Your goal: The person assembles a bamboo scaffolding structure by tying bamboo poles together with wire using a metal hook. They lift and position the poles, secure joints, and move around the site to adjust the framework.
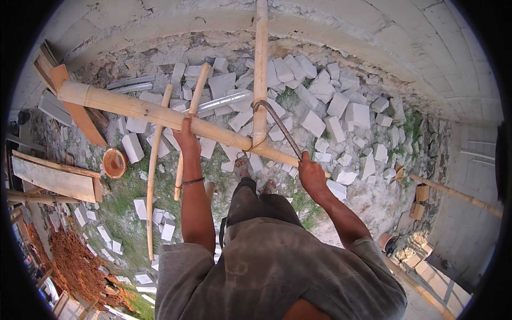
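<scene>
The thick bamboo pole (165, 118) lay slantwise across the front of the person, its broad end away to the left, near an orange-brown plank (80, 113), its thin end out to the right. Past its middle it met an upright bamboo pole (261, 53), and a thin binding (260, 143) ran around the place where the two crossed. The left hand (185, 137) was closed around the thick pole, well to the left of that crossing. The right hand (310, 173) was a tight fist around the lower end of a dark bar (285, 130), just beside the pole's thin end; whether it touched the pole too, I could not tell. The bar's curved head lay against the upright pole, above the binding.

To my eye, the step in hand was working at that joint, one hand steadying while the other managed the bar. The next move seemed to call for a firm left grip, and for keeping the bar's head seated before any force went into it.

Beyond the hands, two thinner poles leaned under the thick one, near a silvery metal strip (224, 101). Broken white blocks (356, 114) littered the ground up to the wall (373, 32), and an orange bowl (114, 162) sat off to the left.
</scene>
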A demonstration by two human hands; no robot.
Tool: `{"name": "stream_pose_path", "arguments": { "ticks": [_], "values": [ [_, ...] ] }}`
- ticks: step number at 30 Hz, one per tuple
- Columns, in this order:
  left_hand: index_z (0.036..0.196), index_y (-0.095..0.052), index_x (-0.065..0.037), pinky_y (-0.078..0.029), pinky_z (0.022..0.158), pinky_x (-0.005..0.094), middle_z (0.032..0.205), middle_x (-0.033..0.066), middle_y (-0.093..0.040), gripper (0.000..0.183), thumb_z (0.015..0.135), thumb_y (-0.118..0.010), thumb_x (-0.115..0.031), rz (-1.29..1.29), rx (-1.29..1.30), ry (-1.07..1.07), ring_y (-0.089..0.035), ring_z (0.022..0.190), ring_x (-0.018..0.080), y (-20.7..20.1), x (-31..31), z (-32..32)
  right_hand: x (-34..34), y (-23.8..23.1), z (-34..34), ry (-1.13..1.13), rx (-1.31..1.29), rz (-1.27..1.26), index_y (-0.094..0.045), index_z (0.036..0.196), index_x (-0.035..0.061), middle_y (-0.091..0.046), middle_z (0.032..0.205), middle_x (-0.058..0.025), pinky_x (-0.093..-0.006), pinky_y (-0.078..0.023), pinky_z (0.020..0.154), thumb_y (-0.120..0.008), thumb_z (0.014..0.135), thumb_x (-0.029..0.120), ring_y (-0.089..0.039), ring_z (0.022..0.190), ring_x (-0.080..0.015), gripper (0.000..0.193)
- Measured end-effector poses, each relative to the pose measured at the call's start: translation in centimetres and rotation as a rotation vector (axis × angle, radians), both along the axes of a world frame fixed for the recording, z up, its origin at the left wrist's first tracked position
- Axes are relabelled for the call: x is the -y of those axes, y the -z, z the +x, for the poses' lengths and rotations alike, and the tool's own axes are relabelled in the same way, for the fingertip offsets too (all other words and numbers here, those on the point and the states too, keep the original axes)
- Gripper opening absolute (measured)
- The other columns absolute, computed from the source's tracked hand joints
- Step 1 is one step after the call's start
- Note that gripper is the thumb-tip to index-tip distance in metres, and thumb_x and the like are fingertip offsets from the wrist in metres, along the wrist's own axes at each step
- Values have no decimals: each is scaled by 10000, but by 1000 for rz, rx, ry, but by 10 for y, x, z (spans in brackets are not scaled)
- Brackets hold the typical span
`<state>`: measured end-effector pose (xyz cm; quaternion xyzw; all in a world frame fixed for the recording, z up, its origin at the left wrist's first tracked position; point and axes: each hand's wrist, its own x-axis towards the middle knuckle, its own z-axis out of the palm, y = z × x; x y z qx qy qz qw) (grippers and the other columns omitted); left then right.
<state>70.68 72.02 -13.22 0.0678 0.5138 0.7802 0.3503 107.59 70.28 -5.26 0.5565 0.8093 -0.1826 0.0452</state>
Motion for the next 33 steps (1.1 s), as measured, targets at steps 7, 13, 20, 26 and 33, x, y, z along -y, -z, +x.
{"name": "stream_pose_path", "arguments": {
  "ticks": [7, 13, 20, 26, 33],
  "values": [
    [1094, -464, 9, -496, 773, 326, 894, 125, -614, 305, 822, -598, -26, -32, -16, -57, -616, 794, 200, 4, -4, 3, 81, -38, 65, -366, 429, -599, -483, 1098, 46, -645, 759, -207, -520, -513, 590, -437, 915, 165, -656, 687, -398, 223],
    [1038, -488, -5, -489, 799, 352, 887, 104, -588, 238, 852, -608, -91, 37, 29, 46, -591, 794, 205, 12, -33, 1, 7, -28, 36, 92, 0, -19, -409, 983, 34, -607, 649, -224, -513, -468, 492, -526, 922, 222, -602, 588, -428, 230],
    [1106, -452, -21, -503, 797, 355, 912, 94, -581, 326, 874, -645, -146, 1, 8, -51, -601, 834, 209, 6, -8, 11, 55, 14, 45, 157, 155, -301, -409, 987, 38, -608, 667, -247, -540, -480, 546, -530, 914, 228, -605, 617, -449, 237],
    [1022, -496, -15, -527, 739, 337, 889, 99, -593, 239, 854, -644, -97, -2, -8, -34, -603, 795, 188, 6, -7, 15, 66, 30, 51, 227, -80, -115, -411, 987, 32, -599, 635, -245, -554, -484, 563, -536, 912, 241, -606, 637, -461, 255],
    [1021, -493, -24, -518, 681, 348, 830, 94, -569, 252, 820, -616, -112, 68, 93, -70, -585, 766, 210, 9, 52, 18, 98, 39, 61, 295, -30, -359, -431, 1018, 26, -590, 669, -295, -574, -468, 568, -518, 916, 256, -598, 661, -484, 266]
  ]
}}
